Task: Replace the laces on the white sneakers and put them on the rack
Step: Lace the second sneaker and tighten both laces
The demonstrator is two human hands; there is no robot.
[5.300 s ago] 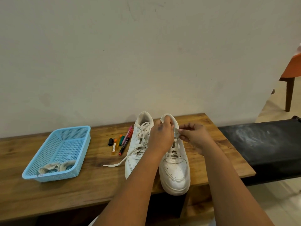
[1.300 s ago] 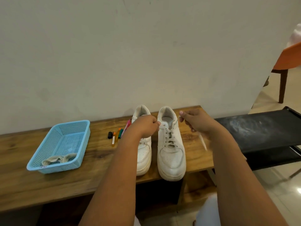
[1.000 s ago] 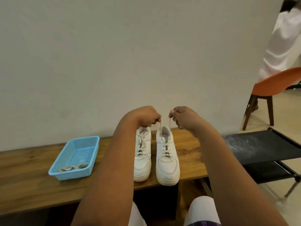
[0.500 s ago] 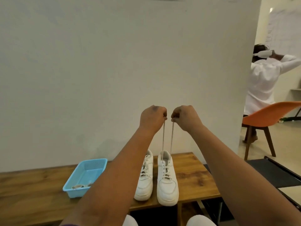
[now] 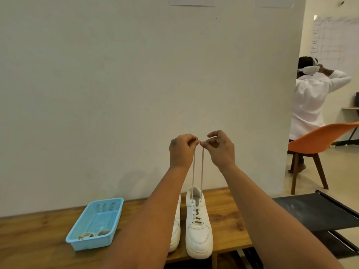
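Left hand (image 5: 181, 150) raised high above the table (image 5: 38, 241), fingers curled, pinching one end of the lace (image 5: 193, 171) at the fingertips. Right hand (image 5: 220, 148) level with it and just beside, thumb and forefinger pinching the other lace end (image 5: 202, 167). Fingertips of the two hands almost touching. Both strands drawn taut, running nearly straight down, side by side, into the top eyelets of the right-hand sneaker (image 5: 198, 235).

That sneaker upright on the wooden table, toe toward the camera and reaching the front edge, lace already crossed through its lower eyelets. Second sneaker (image 5: 175, 232) just beside it on the left, mostly hidden behind the left forearm; its lacing not to be made out.

Further left on the table, well apart from the shoes, a light-blue mesh basket (image 5: 108, 208) with a pale coiled bundle (image 5: 91, 234) lying in its near end, possibly laces, too small to tell.

Plain pale wall behind the table. To the right, lower than the tabletop, a black rack (image 5: 318, 212) with a flat dark top shelf, nothing on the visible part. Beyond it an orange chair (image 5: 318, 141) on wooden legs, occupied by a person in a white shirt (image 5: 310, 101) turned away, arms lifted to the head.
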